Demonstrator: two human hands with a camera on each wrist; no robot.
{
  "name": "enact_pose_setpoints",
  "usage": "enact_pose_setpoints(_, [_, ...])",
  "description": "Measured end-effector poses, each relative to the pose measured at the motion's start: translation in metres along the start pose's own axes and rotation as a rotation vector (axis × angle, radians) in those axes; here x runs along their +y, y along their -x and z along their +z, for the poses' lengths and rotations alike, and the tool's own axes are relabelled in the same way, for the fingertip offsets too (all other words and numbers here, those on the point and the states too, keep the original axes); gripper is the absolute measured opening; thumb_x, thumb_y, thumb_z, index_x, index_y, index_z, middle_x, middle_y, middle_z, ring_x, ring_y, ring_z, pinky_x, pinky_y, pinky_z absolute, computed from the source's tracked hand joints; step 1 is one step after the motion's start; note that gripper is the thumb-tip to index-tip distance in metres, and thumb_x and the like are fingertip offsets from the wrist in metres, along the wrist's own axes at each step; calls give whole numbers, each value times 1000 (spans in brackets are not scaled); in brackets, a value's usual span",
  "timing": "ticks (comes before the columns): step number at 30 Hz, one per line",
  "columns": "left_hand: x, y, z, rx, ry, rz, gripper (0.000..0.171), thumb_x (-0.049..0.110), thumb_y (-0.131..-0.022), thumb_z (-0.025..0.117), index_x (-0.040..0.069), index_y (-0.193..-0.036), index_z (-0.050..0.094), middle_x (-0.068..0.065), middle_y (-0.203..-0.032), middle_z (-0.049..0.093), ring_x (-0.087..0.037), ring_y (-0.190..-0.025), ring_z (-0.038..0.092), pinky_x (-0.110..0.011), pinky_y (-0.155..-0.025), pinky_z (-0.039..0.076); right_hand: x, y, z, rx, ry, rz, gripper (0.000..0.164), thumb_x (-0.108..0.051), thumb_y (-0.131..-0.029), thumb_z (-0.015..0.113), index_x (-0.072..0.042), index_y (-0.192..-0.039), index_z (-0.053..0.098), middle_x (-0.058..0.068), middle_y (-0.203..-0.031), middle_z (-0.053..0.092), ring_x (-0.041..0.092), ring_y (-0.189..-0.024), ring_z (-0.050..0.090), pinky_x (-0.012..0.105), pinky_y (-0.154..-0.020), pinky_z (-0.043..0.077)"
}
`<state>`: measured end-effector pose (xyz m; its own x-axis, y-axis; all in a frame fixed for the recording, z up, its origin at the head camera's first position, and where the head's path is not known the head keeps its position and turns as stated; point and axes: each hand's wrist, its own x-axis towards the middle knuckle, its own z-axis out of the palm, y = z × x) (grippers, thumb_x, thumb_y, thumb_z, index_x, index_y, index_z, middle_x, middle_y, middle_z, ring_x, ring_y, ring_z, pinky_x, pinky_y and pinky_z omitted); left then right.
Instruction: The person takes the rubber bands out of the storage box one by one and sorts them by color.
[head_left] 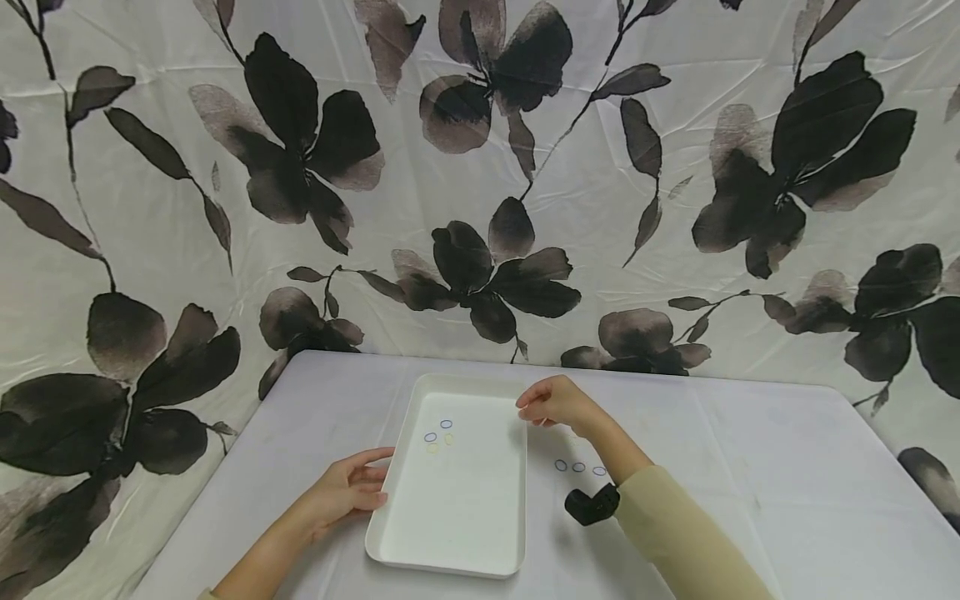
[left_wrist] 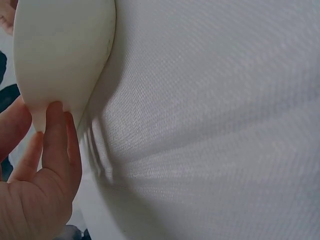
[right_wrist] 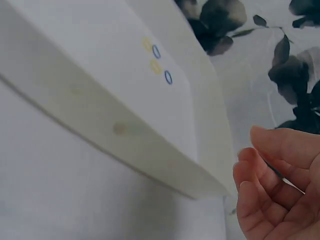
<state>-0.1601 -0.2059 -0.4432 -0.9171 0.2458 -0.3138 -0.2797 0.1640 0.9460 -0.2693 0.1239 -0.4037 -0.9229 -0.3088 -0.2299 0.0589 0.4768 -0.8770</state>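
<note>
A white rectangular tray (head_left: pixel 468 500) lies on the table. Inside, toward its far left, are two small blue rings (right_wrist: pixel 168 77) and two yellow rings (right_wrist: pixel 155 66). My left hand (head_left: pixel 347 490) is at the tray's left side, its fairly straight fingers touching the outer wall, as the left wrist view also shows. Just beyond the tray's right rim, near the far corner, hovers my right hand (head_left: pixel 558 402), fingers loosely bent, thumb apart from them and nothing visible between. Three more blue rings (head_left: pixel 578 467) lie in a row on the table, below the right forearm.
A white cloth (head_left: pixel 720 492) covers the table. Behind it hangs a white curtain with dark flowers (head_left: pixel 465 275). A black strap-like piece (head_left: pixel 592 505) sits at the right wrist, beside the beige sleeve (head_left: pixel 675 525).
</note>
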Motion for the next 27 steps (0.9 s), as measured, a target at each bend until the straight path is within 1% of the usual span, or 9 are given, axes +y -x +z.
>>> enact_pose_setpoints(6, [1, 0, 0, 5, -1, -7, 74, -5, -78, 69, -4, -141, 31, -22, -118, 53, -23, -96, 60, -37, -79, 53, -8, -10, 21, -30, -47, -21, 17, -2, -78, 71, 5, -93, 68, 3, -69, 60, 14, -62, 55, 25, -58, 49])
enact_pose_setpoints(10, [1, 0, 0, 7, 3, -2, 74, -6, -78, 69, -4, -141, 31, -21, -116, 54, -23, -95, 60, -36, -78, 53, -12, -14, 37, -31, -52, -19, 13, 0, -78, 71, 4, -90, 69, 3, -68, 60, 13, -59, 53, 22, -55, 48])
enact_pose_setpoints(15, [-1, 0, 0, 8, -4, 4, 73, -7, -78, 68, -5, -141, 31, -21, -114, 55, -22, -93, 60, -35, -76, 53, -9, -22, 59, -48, -49, -17, 14, 1, -77, 71, 4, -90, 69, 4, -70, 60, 13, -59, 53, 23, -56, 49])
enact_pose_setpoints(17, [-2, 0, 0, 6, -10, 6, 73, -7, -78, 68, -5, -141, 31, -21, -113, 56, -22, -92, 61, -35, -76, 53, -7, -23, 66, -55, -43, -27, 12, 1, -76, 71, 2, -88, 70, 4, -68, 60, 13, -58, 53, 23, -56, 50])
enact_pose_setpoints(19, [-3, 0, 0, 3, -13, 9, 74, -6, -78, 68, -5, -141, 30, -21, -113, 56, -22, -93, 61, -35, -76, 53, -6, -23, 73, -53, -28, -49, 9, 0, -75, 72, -1, -84, 71, 3, -65, 59, 12, -56, 54, 23, -55, 50])
enact_pose_setpoints(22, [-4, 0, -1, 0, -20, 14, 74, -6, -78, 68, -4, -141, 30, -21, -114, 56, -23, -93, 61, -36, -76, 53, -5, -25, 83, -36, -22, -52, 8, 0, -73, 73, -4, -80, 70, 2, -62, 57, 10, -53, 52, 21, -52, 48])
enact_pose_setpoints(27, [-4, -1, 0, 5, -41, 23, 73, -5, -78, 69, -4, -141, 31, -21, -115, 55, -23, -94, 60, -36, -77, 53, -1, -32, 99, 17, 19, -55, 12, -1, -72, 74, -3, -84, 71, -1, -60, 51, 8, -50, 47, 17, -47, 40])
